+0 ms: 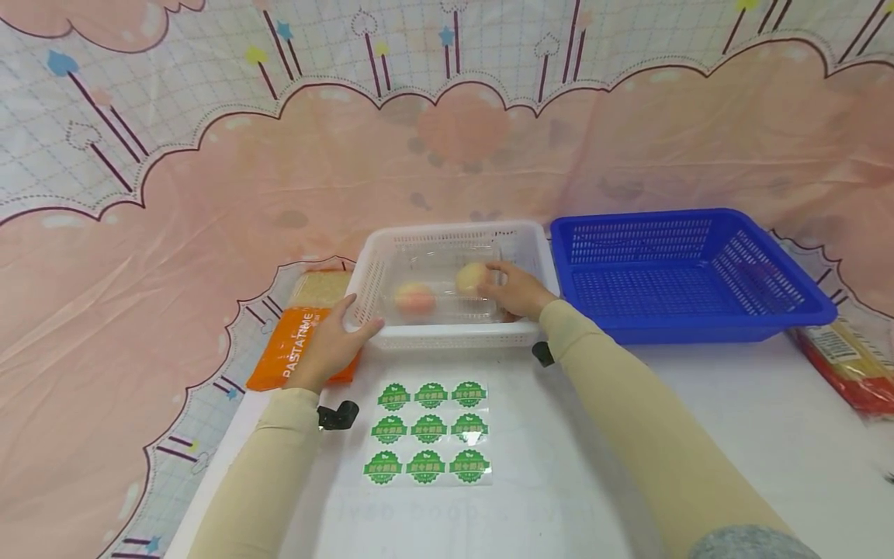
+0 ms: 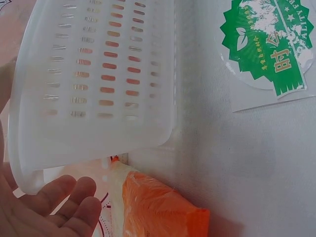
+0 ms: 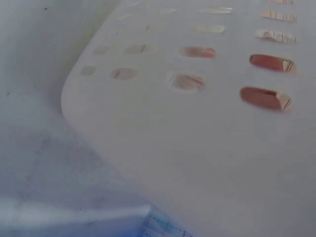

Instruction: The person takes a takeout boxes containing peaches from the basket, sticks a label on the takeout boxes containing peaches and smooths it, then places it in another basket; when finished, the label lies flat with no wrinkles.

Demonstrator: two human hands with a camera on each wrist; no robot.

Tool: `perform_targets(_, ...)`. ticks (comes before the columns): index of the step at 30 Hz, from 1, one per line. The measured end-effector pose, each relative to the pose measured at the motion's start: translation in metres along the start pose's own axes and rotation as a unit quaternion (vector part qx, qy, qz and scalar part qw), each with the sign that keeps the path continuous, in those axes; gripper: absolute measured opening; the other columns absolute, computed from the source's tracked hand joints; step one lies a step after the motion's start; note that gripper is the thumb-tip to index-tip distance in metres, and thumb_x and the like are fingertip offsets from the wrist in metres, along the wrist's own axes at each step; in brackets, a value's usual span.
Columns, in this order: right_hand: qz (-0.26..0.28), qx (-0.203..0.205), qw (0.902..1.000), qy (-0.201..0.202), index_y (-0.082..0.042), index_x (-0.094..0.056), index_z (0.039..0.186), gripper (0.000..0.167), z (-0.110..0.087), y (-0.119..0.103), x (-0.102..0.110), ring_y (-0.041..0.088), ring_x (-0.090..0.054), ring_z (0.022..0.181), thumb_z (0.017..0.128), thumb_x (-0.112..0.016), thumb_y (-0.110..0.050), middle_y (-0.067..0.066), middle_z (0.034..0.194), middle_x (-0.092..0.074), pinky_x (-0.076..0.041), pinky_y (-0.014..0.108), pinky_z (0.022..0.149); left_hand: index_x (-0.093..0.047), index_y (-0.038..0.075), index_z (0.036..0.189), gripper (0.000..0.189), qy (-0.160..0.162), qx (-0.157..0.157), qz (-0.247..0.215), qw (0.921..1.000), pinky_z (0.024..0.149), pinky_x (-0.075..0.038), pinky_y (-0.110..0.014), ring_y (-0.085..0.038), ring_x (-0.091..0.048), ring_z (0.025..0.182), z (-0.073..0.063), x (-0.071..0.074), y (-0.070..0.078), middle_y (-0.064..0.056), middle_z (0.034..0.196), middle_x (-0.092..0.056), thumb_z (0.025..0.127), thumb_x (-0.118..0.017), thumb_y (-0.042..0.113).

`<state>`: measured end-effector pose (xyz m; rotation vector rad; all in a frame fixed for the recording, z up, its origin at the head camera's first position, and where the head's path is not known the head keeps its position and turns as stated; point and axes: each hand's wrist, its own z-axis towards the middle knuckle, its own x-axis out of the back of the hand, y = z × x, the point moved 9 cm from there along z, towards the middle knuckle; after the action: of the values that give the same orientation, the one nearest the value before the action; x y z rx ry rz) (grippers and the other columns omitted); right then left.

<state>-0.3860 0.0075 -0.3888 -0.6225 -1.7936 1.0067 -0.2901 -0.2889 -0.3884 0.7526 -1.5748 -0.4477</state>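
My right hand (image 1: 517, 289) reaches into a white perforated basket (image 1: 454, 339) and pinches a pale yellow round fruit (image 1: 471, 278) in its fingers. A clear plastic box (image 1: 447, 310) lies in the basket, with a yellow-and-pink round fruit (image 1: 415, 300) at its left. My left hand (image 1: 331, 345) is at the basket's front left corner, thumb and index finger spread by the rim. In the left wrist view, the left fingers (image 2: 81, 197) bend loosely beside the rim. The right wrist view faces the basket wall, with reddish patches behind its slots; the right hand is out of that view.
A blue basket (image 1: 698, 330) stands to the right of the white one. An orange pasta bag (image 1: 279, 349) lies by my left hand. In front is a sheet of green round stickers (image 1: 429, 428). At the far right lies a red-and-yellow packet (image 1: 841, 357). A patterned cloth (image 1: 447, 178) hangs behind.
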Motion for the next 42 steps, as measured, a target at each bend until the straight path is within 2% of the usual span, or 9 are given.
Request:
perform_targets(3, 0.022, 0.000, 0.9997, 0.005, -0.021, -0.034, 0.156, 0.064, -0.001, 0.001, 0.002, 0.014, -0.050, 0.052, 0.100, -0.060, -0.038, 0.004, 0.065, -0.048, -0.057, 0.033, 0.060, -0.012, 0.019, 0.163, 0.095, 0.000, 0.001, 0.000, 1.0000, 0.111, -0.025, -0.067, -0.046, -0.031, 0.141, 0.000, -0.001, 0.000, -0.021, 0.160, -0.026, 0.092, -0.060, 0.062)
perform_targets(7, 0.053, 0.004, 0.9985, 0.013, -0.021, -0.037, 0.155, 0.060, -0.002, 0.003, 0.005, 0.014, -0.050, 0.050, 0.101, -0.059, -0.037, 0.006, 0.067, -0.048, -0.059, 0.035, 0.060, -0.013, 0.020, 0.162, 0.095, 0.000, 0.003, -0.005, 1.0000, 0.110, -0.026, -0.067, -0.045, -0.033, 0.140, 0.001, -0.003, 0.001, -0.020, 0.160, -0.027, 0.091, -0.060, 0.063)
perform_targets(14, 0.087, 0.025, 0.9955, 0.028, -0.019, -0.037, 0.154, 0.057, -0.007, 0.002, 0.011, 0.019, -0.056, 0.055, 0.103, -0.058, -0.033, 0.021, 0.100, -0.058, -0.060, 0.039, 0.063, -0.014, 0.019, 0.162, 0.097, -0.002, -0.008, -0.012, 0.9999, 0.111, -0.027, -0.065, -0.043, -0.038, 0.136, 0.001, -0.008, 0.003, -0.020, 0.159, -0.030, 0.091, -0.061, 0.064)
perform_targets(20, 0.097, 0.055, 0.9931, 0.036, -0.021, -0.036, 0.154, 0.057, -0.017, -0.009, 0.023, 0.023, -0.060, 0.064, 0.103, -0.058, -0.032, 0.028, 0.108, -0.056, -0.060, 0.046, 0.071, -0.013, 0.019, 0.162, 0.100, -0.005, -0.003, -0.018, 0.9998, 0.112, -0.026, -0.064, -0.043, -0.036, 0.137, -0.002, -0.009, 0.003, -0.021, 0.159, -0.028, 0.089, -0.061, 0.067)
perform_targets(25, 0.105, 0.074, 0.9909, 0.041, -0.019, -0.037, 0.153, 0.055, -0.029, -0.022, 0.037, 0.022, -0.060, 0.062, 0.103, -0.058, -0.028, 0.030, 0.111, -0.053, -0.059, 0.052, 0.074, -0.011, 0.020, 0.163, 0.102, -0.009, 0.007, -0.018, 0.9998, 0.110, -0.026, -0.067, -0.045, -0.034, 0.138, -0.002, -0.008, 0.001, -0.021, 0.160, -0.026, 0.088, -0.060, 0.070)
perform_targets(31, 0.092, 0.094, 0.9902, 0.047, -0.016, -0.038, 0.153, 0.055, -0.047, -0.033, 0.051, 0.023, -0.060, 0.059, 0.103, -0.058, -0.027, 0.023, 0.104, -0.059, -0.061, 0.042, 0.066, -0.010, 0.021, 0.163, 0.103, -0.010, 0.013, -0.014, 0.9998, 0.110, -0.025, -0.068, -0.046, -0.031, 0.140, 0.000, -0.006, -0.002, -0.021, 0.162, -0.023, 0.087, -0.059, 0.071)
perform_targets(36, 0.070, 0.088, 0.9925, 0.048, -0.020, -0.037, 0.154, 0.057, -0.064, -0.034, 0.062, 0.024, -0.061, 0.060, 0.103, -0.059, -0.029, 0.018, 0.098, -0.057, -0.061, 0.045, 0.070, -0.009, 0.021, 0.163, 0.104, -0.008, 0.015, -0.009, 0.9998, 0.111, -0.023, -0.068, -0.046, -0.027, 0.142, -0.002, -0.004, -0.001, -0.021, 0.163, -0.020, 0.087, -0.058, 0.073)
perform_targets(42, 0.049, 0.083, 0.9939, 0.054, -0.020, -0.037, 0.154, 0.058, -0.087, -0.035, 0.075, 0.029, -0.062, 0.077, 0.102, -0.060, -0.029, 0.020, 0.103, -0.052, -0.061, 0.042, 0.070, -0.008, 0.022, 0.163, 0.104, -0.010, 0.017, -0.010, 0.9998, 0.111, -0.022, -0.069, -0.046, -0.025, 0.143, -0.002, -0.003, -0.001, -0.020, 0.163, -0.019, 0.086, -0.057, 0.073)
